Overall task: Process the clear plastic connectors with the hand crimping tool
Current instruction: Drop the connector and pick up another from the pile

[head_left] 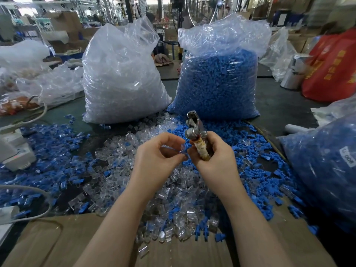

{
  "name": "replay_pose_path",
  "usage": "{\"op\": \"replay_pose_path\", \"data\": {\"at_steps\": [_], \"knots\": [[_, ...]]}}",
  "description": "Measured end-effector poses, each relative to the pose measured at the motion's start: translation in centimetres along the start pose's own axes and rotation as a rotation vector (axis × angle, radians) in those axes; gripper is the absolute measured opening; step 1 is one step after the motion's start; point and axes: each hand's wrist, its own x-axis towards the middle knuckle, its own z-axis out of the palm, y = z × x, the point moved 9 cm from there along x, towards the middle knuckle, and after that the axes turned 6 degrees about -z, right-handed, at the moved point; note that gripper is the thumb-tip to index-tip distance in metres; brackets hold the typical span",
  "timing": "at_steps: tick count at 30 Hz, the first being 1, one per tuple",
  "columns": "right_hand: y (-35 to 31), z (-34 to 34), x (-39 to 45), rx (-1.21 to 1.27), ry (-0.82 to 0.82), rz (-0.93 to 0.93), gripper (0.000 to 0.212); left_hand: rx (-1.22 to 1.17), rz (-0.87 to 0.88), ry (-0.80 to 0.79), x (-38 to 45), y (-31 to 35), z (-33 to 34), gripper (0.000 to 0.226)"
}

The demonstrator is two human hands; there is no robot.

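At centre frame the right hand (pixel 211 151) grips the taped handle of the hand crimping tool (pixel 195 130), its metal head pointing up. The left hand (pixel 159 151) pinches a clear connector (pixel 182 149) just beside that handle. Loose clear connectors (pixel 163 199) and blue pieces (pixel 57 160) cover the surface (pixel 279 105) below. Two full bags, clear (pixel 121 78) and blue (pixel 217 79), wall off the upper middle; another blue bag (pixel 323 166) crowds the right edge. Cardboard (pixel 67 239) borders the bottom.
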Motion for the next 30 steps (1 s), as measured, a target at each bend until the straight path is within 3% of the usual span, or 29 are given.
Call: {"op": "replay_pose_path", "data": {"at_steps": [8,12,30], "knots": [[0.1,-0.1,0.0,0.028,0.010,-0.009,0.025,-0.111,-0.092,-0.020,0.1,-0.1,-0.1,0.025],[0.5,0.1,0.0,0.008,-0.004,0.007,0.016,-0.100,-0.071,-0.026,0.1,0.2,-0.2,0.028],[1.3,0.0,0.0,-0.007,0.005,0.061,0.014,-0.146,-0.043,-0.017,0.1,0.5,-0.4,0.028]]}}
